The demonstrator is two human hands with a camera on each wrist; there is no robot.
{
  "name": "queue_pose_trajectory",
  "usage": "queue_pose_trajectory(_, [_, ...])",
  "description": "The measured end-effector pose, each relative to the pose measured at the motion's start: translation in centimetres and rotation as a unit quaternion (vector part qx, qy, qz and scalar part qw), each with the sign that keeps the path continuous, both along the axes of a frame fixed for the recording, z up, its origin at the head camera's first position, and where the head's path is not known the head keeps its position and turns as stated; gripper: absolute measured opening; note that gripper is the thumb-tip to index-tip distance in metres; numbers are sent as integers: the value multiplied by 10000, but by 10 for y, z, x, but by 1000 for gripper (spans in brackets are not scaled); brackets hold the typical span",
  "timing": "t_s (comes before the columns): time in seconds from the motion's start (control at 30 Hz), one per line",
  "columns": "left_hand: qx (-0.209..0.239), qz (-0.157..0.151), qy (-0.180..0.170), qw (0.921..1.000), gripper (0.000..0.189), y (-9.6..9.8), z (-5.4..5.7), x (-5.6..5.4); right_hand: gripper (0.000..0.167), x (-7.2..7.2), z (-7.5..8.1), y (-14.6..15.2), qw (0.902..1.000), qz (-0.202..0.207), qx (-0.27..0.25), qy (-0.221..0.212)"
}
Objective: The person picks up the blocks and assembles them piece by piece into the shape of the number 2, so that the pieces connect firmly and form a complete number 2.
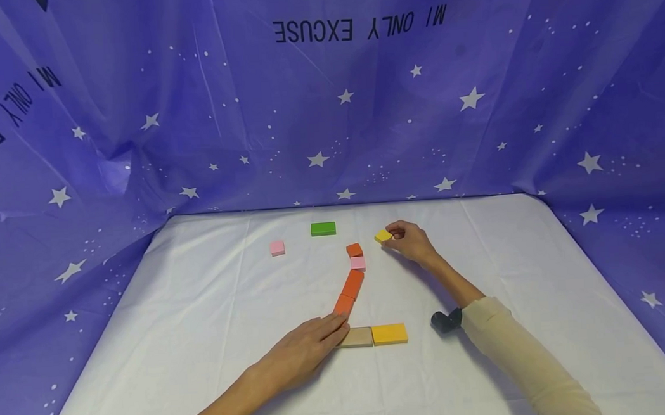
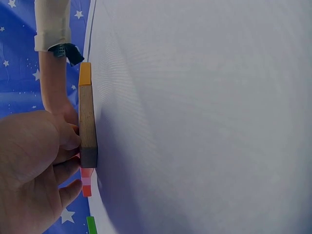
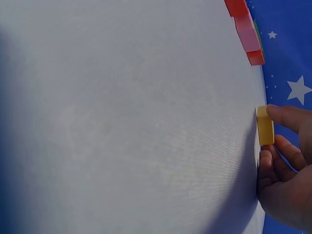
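Note:
My right hand (image 1: 411, 241) pinches a small yellow block (image 1: 382, 237) between thumb and fingers, low over the cloth at the far right; the right wrist view shows this yellow block (image 3: 265, 126) too. With fingers extended, my left hand (image 1: 307, 352) rests on the near end of the row, its fingertips touching a plain wooden block (image 1: 356, 337) and a red block (image 1: 344, 304). A yellow-orange block (image 1: 390, 334) lies end to end with the wooden one. From the left hand the row runs away through another red block (image 1: 353, 284), a pink block (image 1: 358, 263) and a small red block (image 1: 355, 250).
Beyond the row lie a green block (image 1: 323, 229) and a pink block (image 1: 277, 248). A black object (image 1: 445, 322) is by the right sleeve. White cloth (image 1: 203, 342) covers the table, and a purple starry curtain (image 1: 283, 141) hangs behind it and at the sides.

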State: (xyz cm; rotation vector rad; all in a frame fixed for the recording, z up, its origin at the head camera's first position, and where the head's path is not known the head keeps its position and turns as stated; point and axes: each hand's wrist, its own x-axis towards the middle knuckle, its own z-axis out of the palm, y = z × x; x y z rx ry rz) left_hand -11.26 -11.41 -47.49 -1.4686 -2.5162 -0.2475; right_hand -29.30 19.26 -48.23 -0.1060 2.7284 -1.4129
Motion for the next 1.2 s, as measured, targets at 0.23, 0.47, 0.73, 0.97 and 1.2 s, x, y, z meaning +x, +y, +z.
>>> queue_pose_trajectory(0.23, [-68, 48, -84, 9999, 46, 0, 1, 1, 43, 2, 3, 0, 9999, 44, 65, -110])
queue_pose_trajectory(0.47, [-146, 87, -139, 9998, 46, 1, 3, 1, 43, 2, 4, 1, 9999, 75, 81, -115])
queue_pose_trajectory(0.73, [-177, 101, -176, 9996, 46, 1, 3, 1, 42, 2, 3, 0, 9999, 61, 105, -49])
queue_pose_trajectory(0.97, [-189, 81, -145, 9997, 46, 1, 3, 0, 41, 2, 4, -1, 9999, 35, 159, -2])
queue_pose_trajectory(1.2, [-171, 75, -122, 9998, 46, 1, 3, 0, 41, 1, 2, -1, 9999, 43, 138, 19])
